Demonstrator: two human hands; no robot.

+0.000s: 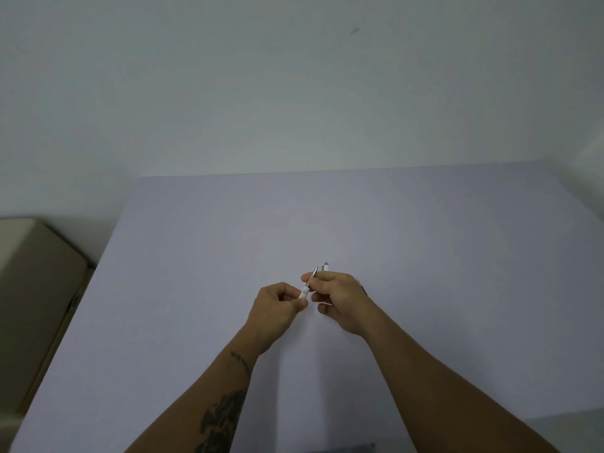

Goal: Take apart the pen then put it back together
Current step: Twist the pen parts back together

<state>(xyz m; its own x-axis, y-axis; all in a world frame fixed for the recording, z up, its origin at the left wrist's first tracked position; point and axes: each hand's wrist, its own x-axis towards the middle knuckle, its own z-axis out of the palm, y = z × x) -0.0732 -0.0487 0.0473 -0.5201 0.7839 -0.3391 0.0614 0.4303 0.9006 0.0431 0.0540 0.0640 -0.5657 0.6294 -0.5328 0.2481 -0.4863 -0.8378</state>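
Observation:
Both hands meet over the middle of the pale lilac table (425,230). My left hand (277,305) pinches the white barrel of the pen (304,292) at its lower end. My right hand (340,299) grips the pen's metal tip section (315,273), which points up and away. A second white pen piece (326,266) sticks out above my right fingers, and a thin part with a dark end (362,287) shows behind that hand. Fingers hide how the pieces join.
A white wall rises behind the table's far edge. A beige padded seat (36,289) stands at the left, beside the table's left edge. A dark strip (346,448) shows at the table's near edge.

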